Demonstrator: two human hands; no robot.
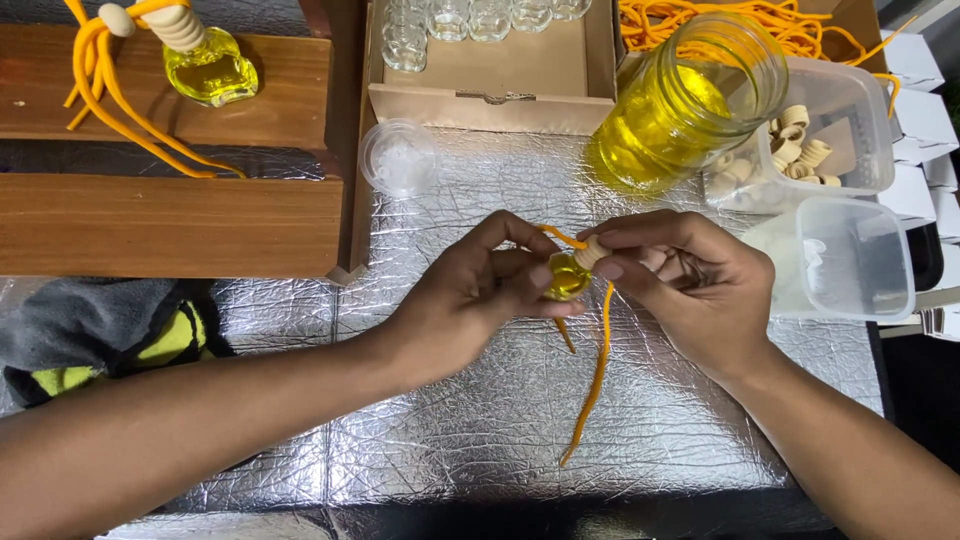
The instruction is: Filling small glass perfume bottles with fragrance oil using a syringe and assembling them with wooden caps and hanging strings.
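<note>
My left hand (470, 295) grips a small glass bottle of yellow liquid (566, 278) above the silver foil mat (500, 430). The fingers of my right hand (690, 285) pinch the ribbed wooden cap (592, 251) on the bottle's neck. An orange cord (597, 370) runs from the cap and hangs down toward me between both hands.
A big glass jar of yellow liquid (680, 105) stands behind my right hand. Beside it are a plastic tub of wooden caps (835, 140), an empty plastic tub (850, 260) and a cardboard box of small empty bottles (490, 60). A finished bottle with cord (205, 60) lies on the wooden shelf (170, 210); a clear lid (400, 157) is nearby.
</note>
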